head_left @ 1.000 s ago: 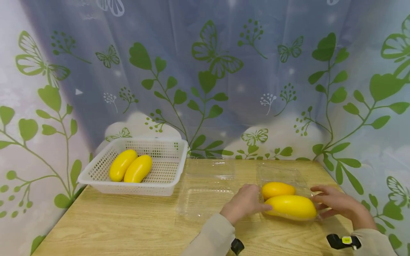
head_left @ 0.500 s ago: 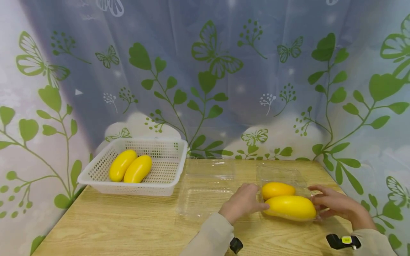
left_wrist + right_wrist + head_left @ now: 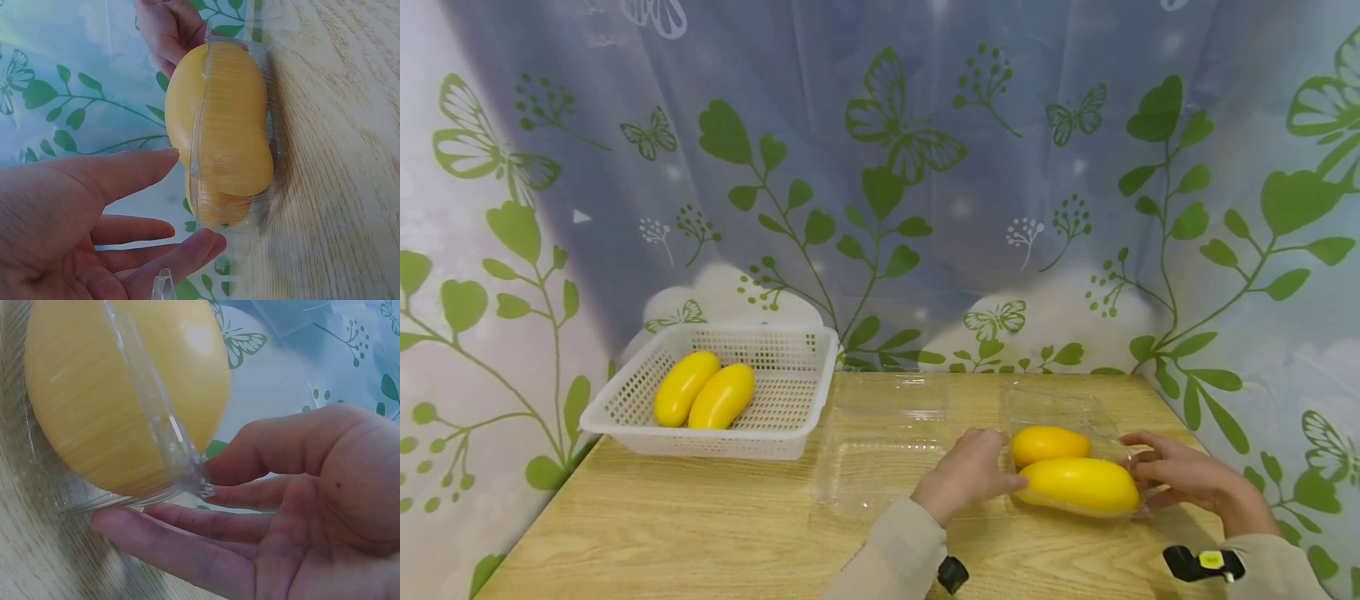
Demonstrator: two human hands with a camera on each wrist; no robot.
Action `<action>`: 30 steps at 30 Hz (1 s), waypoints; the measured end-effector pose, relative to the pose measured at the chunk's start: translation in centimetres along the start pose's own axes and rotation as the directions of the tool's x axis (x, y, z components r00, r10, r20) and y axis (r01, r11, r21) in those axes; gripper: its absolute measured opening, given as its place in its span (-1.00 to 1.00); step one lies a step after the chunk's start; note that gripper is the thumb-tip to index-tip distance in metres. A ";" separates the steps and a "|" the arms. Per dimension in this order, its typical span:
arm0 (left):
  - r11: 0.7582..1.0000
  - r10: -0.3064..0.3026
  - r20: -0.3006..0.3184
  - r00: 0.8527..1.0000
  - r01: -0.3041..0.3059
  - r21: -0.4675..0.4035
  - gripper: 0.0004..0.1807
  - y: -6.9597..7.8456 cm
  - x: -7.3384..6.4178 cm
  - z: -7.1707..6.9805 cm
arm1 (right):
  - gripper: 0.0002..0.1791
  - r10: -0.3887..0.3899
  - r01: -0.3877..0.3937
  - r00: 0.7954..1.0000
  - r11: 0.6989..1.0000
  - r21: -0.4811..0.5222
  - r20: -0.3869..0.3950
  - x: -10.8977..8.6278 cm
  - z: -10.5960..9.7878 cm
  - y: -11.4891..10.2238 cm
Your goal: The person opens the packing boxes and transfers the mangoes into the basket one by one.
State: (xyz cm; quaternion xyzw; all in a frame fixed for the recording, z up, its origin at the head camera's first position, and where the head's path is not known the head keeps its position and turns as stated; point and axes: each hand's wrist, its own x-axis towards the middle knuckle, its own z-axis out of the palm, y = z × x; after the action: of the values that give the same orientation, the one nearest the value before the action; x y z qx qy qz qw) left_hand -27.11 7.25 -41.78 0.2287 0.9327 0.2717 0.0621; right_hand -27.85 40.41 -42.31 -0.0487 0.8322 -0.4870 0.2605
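Two smooth yellow mangoes, the near one (image 3: 1078,486) and the one behind it (image 3: 1049,446), lie in a clear plastic clamshell box (image 3: 1060,407) on the right, lid folded back. My left hand (image 3: 966,475) is at the box's left end. Its thumb tip meets the near mango by the rim (image 3: 196,150), and its index fingertip touches the box's side; the fingers are mostly straight. At the opposite end my right hand (image 3: 1187,479) pinches the box corner (image 3: 190,478), thumb at the rim and index finger low against the base.
A white plastic basket (image 3: 775,435) with two more yellow mangoes (image 3: 703,390) stands at the left. Between it and the hands lies another open clear clamshell (image 3: 883,471). Behind the wooden table (image 3: 700,533) hangs a leaf-patterned curtain (image 3: 880,167).
The left thumb has drawn back slightly toward the left end of the near mango. The box and its mangoes have shifted very slightly left; otherwise the hands stay nearly still.
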 end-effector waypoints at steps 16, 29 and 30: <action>0.993 0.108 -0.036 0.993 -0.106 0.052 -0.45 1.3 0.1 0.7 | -0.14 -0.002 0.002 1.000 1.000 0.007 0.020 0.1 -0.2 0.2; 0.929 0.198 -0.049 0.979 -0.171 0.330 -0.48 5.3 1.9 1.8 | -0.14 -0.007 0.007 1.000 1.000 0.004 0.009 0.2 -0.2 0.3; 0.926 0.195 -0.046 0.980 -0.169 0.339 -0.48 5.4 2.0 1.9 | -0.15 -0.007 0.007 1.000 1.000 0.003 0.007 0.3 -0.2 0.2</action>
State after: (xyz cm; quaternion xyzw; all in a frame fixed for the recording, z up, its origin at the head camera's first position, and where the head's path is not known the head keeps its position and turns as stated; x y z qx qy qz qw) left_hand -26.31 13.18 -40.48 0.3106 0.9417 0.1234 -0.0398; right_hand -28.14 40.57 -42.54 -0.0530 0.8302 -0.4891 0.2620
